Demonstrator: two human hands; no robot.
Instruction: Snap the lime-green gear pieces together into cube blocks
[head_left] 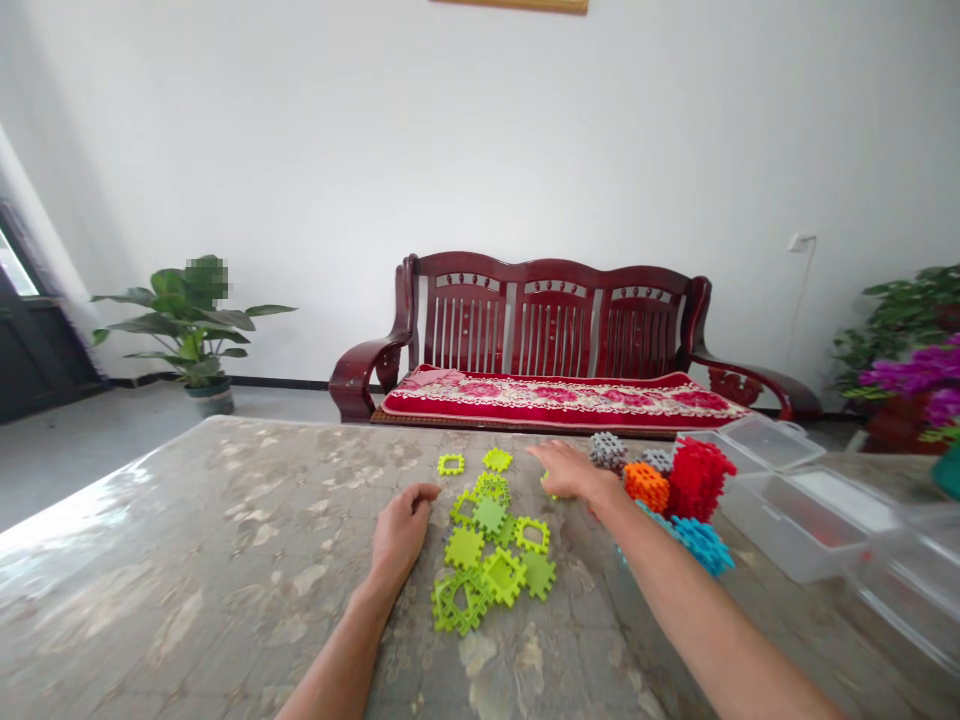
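Several lime-green interlocking square tiles (491, 560) lie scattered on the marbled table (187, 560). My left hand (401, 530) rests loosely curled on the table just left of the green tiles, holding nothing. My right hand (570, 470) lies palm down at the far side of the green pile, covering a green piece; whether it grips it cannot be told. Right of that hand stand an orange block (646, 485), a red block (697, 478), grey blocks (607, 449) and blue tiles (697, 542).
Clear plastic bins (802, 520) and a lid (757, 440) sit at the table's right. Beyond the table stands a dark red wooden bench (555, 350) with a red cushion. Potted plants stand at the left (191, 325) and right (911, 350).
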